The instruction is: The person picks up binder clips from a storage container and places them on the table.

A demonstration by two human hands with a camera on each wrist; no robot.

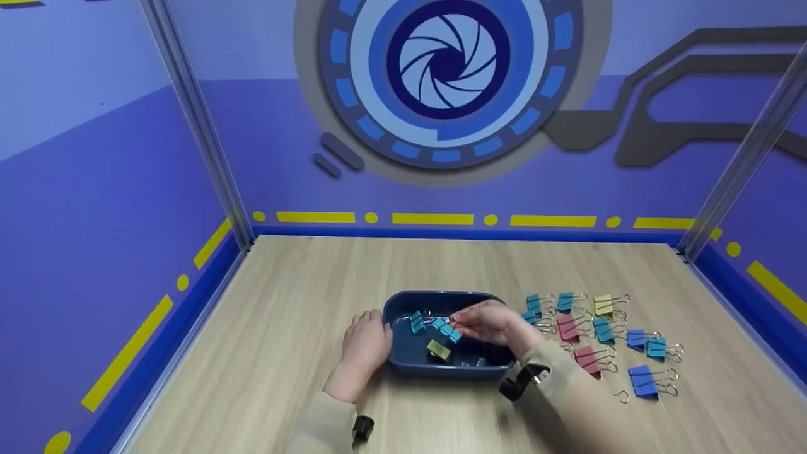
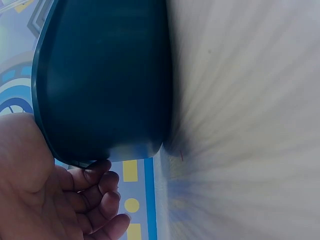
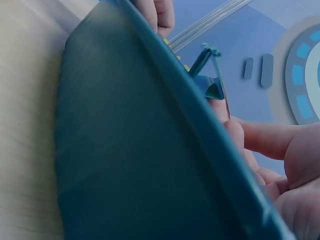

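Note:
My right hand (image 1: pixel 490 323) reaches over the right side of a dark blue plastic box (image 1: pixel 447 373) and pinches a teal binder clip (image 1: pixel 449 333) by its wire handle. Seen from the right wrist, the held clip (image 3: pixel 215 89) shows beyond the box rim, between thumb and fingers. My left hand (image 1: pixel 367 340) rests against the box's left end; from the left wrist its fingers (image 2: pixel 102 207) look loosely bent beside the corner. Inside the box lie another teal clip (image 1: pixel 417 323) and a yellow clip (image 1: pixel 439 350). Small metal bits near its front wall are too small to identify.
Right of the box, several binder clips are spread over the wooden table (image 1: pixel 284 302): teal (image 1: pixel 603 330), yellow (image 1: pixel 603 305), red (image 1: pixel 587 361) and blue (image 1: pixel 643 381). My right forearm partly covers this group. Printed panels (image 1: pixel 265 139) enclose the back and sides.

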